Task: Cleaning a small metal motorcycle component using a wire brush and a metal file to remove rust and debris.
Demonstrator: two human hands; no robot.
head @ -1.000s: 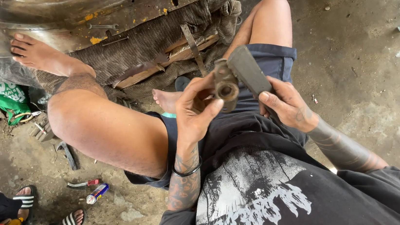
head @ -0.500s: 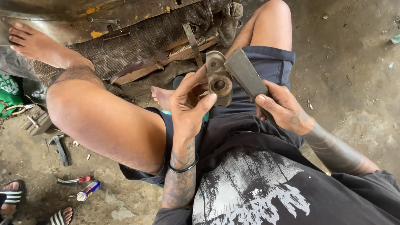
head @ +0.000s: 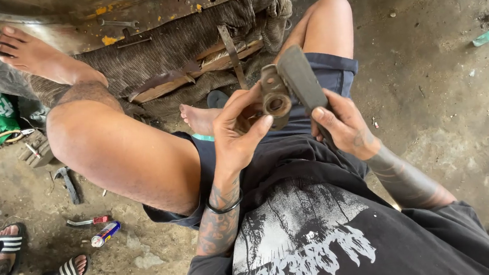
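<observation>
You've lifted the rusty metal part (head: pixel 275 100) a touch higher; left hand (head: pixel 238 135) cups and grips it, right hand (head: pixel 345 125) pinches the flat dark tool (head: pixel 303 84) against it.

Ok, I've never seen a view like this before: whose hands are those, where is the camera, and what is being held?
The camera sits on the person's head and looks down, so the legs and black shirt are their own. They sit on a dirty concrete floor. The left hand grips a rusty metal part with a round hole. The right hand holds a dark flat tool against it. On the floor lie a small spray can and a wrench. The sandalled feet at lower left belong to someone else.
</observation>
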